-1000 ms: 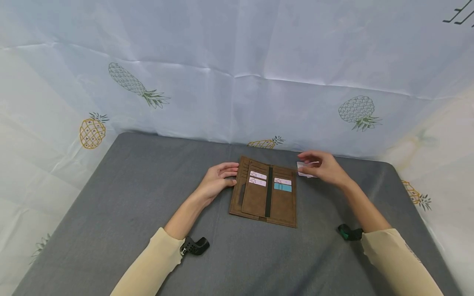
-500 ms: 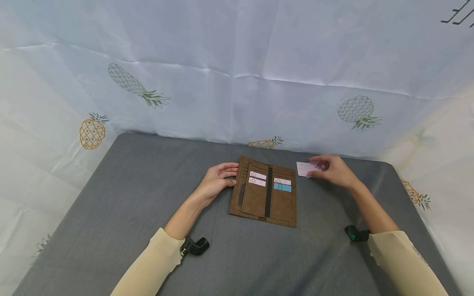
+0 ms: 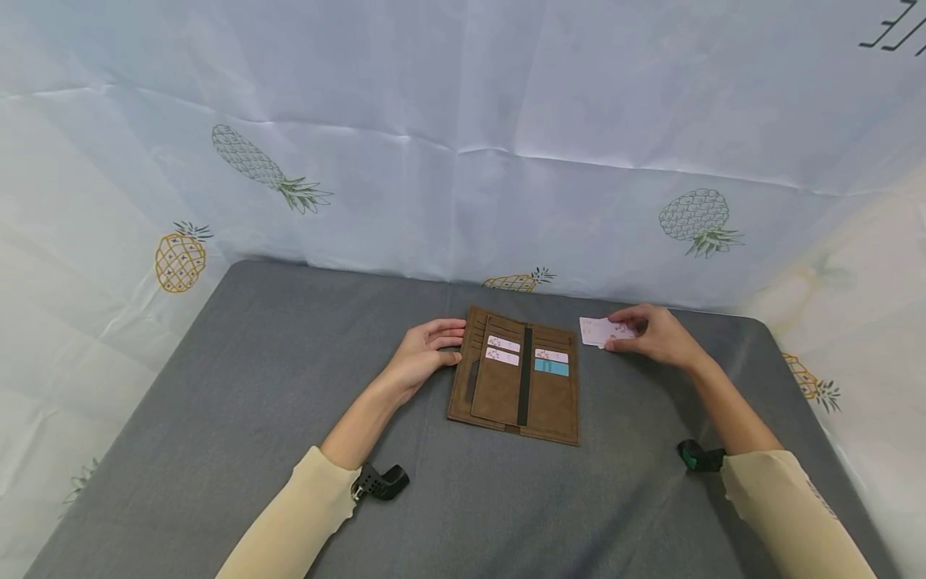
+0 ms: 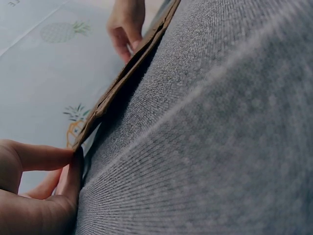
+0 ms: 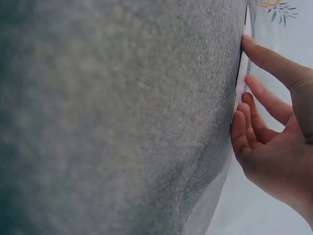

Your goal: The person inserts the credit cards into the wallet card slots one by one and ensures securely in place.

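Observation:
An open brown wallet (image 3: pixel 495 398) lies on the grey table with a dark strap down its middle. Several pink cards and a blue card (image 3: pixel 552 367) show in its slots. My left hand (image 3: pixel 427 350) pinches the wallet's left edge; in the left wrist view, the thumb and fingers of this hand (image 4: pixel 44 186) meet at the wallet's edge (image 4: pixel 122 78). Right of the wallet, a small stack of pink cards (image 3: pixel 595 330) lies flat, slightly fanned. My right hand (image 3: pixel 654 336) holds the stack's right end between thumb and fingers. The right wrist view shows these cards (image 5: pixel 243 73) edge-on.
The grey table (image 3: pixel 289 362) reaches back to a pale curtain (image 3: pixel 405 201) printed with pineapples. Black wrist devices (image 3: pixel 383 481) sit at both sleeve cuffs.
My right hand has shifted right along the cards, uncovering more of them. The cards stay in nearly the same spot. My left hand and the wallet have not visibly moved.

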{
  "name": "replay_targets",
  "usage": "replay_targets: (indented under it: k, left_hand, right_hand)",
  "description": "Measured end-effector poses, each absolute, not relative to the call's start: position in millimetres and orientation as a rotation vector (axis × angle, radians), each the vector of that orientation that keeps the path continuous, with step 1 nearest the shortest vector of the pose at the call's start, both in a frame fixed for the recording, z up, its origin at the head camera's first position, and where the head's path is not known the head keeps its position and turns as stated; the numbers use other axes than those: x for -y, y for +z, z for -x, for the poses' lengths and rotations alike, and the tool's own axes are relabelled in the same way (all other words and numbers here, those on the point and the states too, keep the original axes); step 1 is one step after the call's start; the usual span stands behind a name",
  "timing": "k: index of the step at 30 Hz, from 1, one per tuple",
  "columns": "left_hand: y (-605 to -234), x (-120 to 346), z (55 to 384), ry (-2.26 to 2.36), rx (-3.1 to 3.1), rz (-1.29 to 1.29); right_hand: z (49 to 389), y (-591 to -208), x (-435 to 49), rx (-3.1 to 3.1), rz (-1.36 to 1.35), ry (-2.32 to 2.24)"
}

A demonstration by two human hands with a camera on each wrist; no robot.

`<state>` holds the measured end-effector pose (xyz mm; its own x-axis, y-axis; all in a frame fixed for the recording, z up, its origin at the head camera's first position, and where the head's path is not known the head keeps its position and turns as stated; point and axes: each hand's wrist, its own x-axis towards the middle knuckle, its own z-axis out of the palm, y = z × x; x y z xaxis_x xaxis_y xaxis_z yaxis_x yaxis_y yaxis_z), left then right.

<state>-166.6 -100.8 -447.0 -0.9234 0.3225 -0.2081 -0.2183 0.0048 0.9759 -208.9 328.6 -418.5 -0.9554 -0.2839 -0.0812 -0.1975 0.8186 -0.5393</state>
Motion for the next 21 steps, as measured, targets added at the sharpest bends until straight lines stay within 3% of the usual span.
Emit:
replay_targets:
  k: [21]
  left_hand:
    - [-448.1,101.2,166.4,1.971,-1.931,-0.101]
  right_hand:
    - [218.9,-417.7,-333.1,-2.741,0.313,-0.848]
